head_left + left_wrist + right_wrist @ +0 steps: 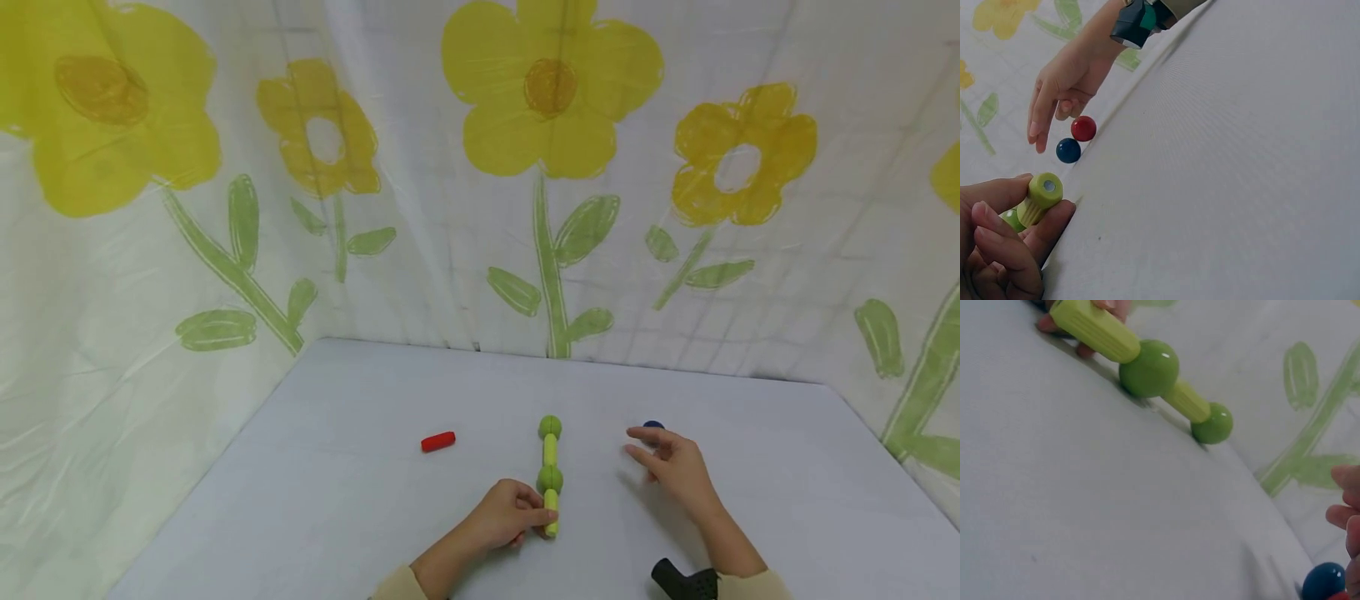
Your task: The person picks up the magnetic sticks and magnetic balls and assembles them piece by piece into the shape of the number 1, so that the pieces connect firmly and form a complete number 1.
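A straight chain of two green balls (pixel 550 477) and two yellow-green ribbed rods (pixel 551 450) lies on the table before me. My left hand (pixel 504 515) pinches the nearest rod (pixel 1041 194) between thumb and fingers, close to its free end, where a small silvery disc shows. To the right, my right hand (pixel 681 471) hovers over the table with fingers extended and nothing held. It is nearest a blue ball (pixel 1069 150), mostly covered by the hand in the head view. A red ball (pixel 1084 129) sits beside the blue one and is hidden in the head view.
A red rod (pixel 438 442) lies on the white tabletop (pixel 322 483), left of the chain. Behind the table hangs a pale curtain (pixel 420 275) with yellow flowers. A dark wrist device (pixel 684 581) is worn on the right wrist.
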`<state>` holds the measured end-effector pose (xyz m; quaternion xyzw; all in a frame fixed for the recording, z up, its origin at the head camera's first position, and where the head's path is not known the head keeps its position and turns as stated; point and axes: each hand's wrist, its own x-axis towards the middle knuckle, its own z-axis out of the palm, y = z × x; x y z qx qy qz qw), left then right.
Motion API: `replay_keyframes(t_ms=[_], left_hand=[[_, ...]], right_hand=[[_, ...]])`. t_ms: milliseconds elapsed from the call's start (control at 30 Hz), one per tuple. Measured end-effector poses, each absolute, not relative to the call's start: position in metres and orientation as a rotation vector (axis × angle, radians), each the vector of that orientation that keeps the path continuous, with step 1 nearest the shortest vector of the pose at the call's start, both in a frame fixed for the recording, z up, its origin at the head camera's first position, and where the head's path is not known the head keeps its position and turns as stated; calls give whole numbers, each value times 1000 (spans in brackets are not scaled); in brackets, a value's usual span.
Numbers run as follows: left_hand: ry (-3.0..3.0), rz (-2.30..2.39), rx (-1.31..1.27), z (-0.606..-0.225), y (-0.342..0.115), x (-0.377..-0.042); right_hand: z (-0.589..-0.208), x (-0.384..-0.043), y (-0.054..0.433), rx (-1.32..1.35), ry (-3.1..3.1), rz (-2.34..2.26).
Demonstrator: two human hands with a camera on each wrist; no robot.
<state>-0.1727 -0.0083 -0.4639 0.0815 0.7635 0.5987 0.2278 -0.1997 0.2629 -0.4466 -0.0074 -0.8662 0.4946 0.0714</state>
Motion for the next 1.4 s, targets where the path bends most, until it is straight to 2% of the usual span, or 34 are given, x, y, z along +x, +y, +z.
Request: replay_keyframes(t_ms=[667,1400], left_hand=[[2111,1623,188,-462,-7,-172],[2114,1618,190,-462,-8,-171]], right_hand=[[-444,-198,312,-318,-2605,1469],[-472,-203,324,-398,-2634,1601]])
